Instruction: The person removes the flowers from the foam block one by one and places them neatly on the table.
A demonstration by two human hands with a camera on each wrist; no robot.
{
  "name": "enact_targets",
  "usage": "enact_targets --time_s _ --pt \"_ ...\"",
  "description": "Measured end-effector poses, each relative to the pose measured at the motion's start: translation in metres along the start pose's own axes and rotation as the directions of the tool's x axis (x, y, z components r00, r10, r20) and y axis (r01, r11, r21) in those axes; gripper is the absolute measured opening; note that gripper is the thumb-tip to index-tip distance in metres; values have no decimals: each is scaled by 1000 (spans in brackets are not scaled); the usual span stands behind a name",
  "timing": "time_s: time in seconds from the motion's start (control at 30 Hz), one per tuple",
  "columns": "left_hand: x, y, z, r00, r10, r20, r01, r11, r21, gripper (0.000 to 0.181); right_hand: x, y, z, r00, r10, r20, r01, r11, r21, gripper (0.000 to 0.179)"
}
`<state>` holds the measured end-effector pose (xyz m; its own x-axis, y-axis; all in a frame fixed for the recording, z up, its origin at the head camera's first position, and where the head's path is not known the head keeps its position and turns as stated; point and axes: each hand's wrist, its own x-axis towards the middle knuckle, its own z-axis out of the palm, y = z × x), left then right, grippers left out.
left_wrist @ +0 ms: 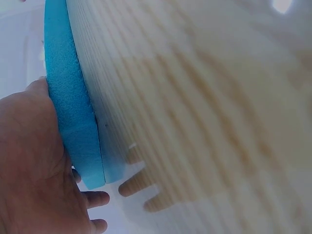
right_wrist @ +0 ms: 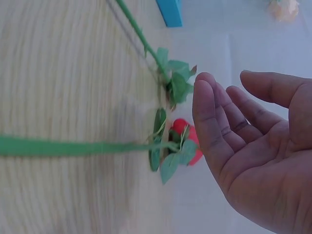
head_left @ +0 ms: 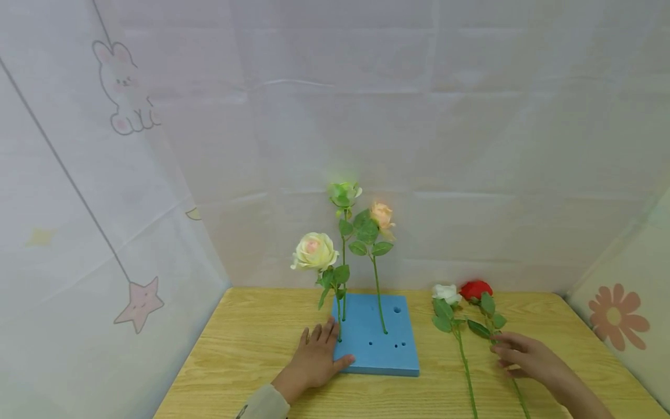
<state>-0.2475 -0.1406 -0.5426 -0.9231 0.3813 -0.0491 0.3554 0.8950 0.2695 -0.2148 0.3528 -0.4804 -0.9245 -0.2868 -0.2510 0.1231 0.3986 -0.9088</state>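
Observation:
My left hand rests against the left side of a blue foam block, thumb along its front edge and fingers beside it. Three artificial roses stand upright in holes of the block: a cream one, a light green one and a peach one. To the right, my right hand hovers over the stem of a red rose lying on the table. In the right wrist view its fingers are loosely bent, with nothing between them and the thumb.
A white rose lies left of the red one, its stem running toward the table's front. Several holes, one larger hole among them, show in the block. Pale cloth hangs behind the wooden table and at both sides.

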Motion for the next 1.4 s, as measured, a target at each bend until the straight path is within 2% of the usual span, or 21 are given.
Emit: enact_targets --time_s 0.23,0.57,0.77,1.0,1.4 --pt "0 1 0 1000 -2 14 1 1000 9 93 8 -15 16 997 -75 28 74 997 11 64" --pt "-2 4 -3 1000 0 -2 0 1000 16 93 22 -32 39 991 -127 -28 128 991 27 66" --pt "-2 4 -3 1000 -3 -4 3 1000 27 93 32 -43 50 986 -158 -55 158 987 2 62" --pt "-2 4 -4 1000 -11 0 11 1000 23 93 40 -57 64 974 -217 -58 217 976 1 60" --pt "-1 1 -1 1000 -7 -2 7 999 35 94 56 -69 83 963 -265 -48 266 964 14 59"
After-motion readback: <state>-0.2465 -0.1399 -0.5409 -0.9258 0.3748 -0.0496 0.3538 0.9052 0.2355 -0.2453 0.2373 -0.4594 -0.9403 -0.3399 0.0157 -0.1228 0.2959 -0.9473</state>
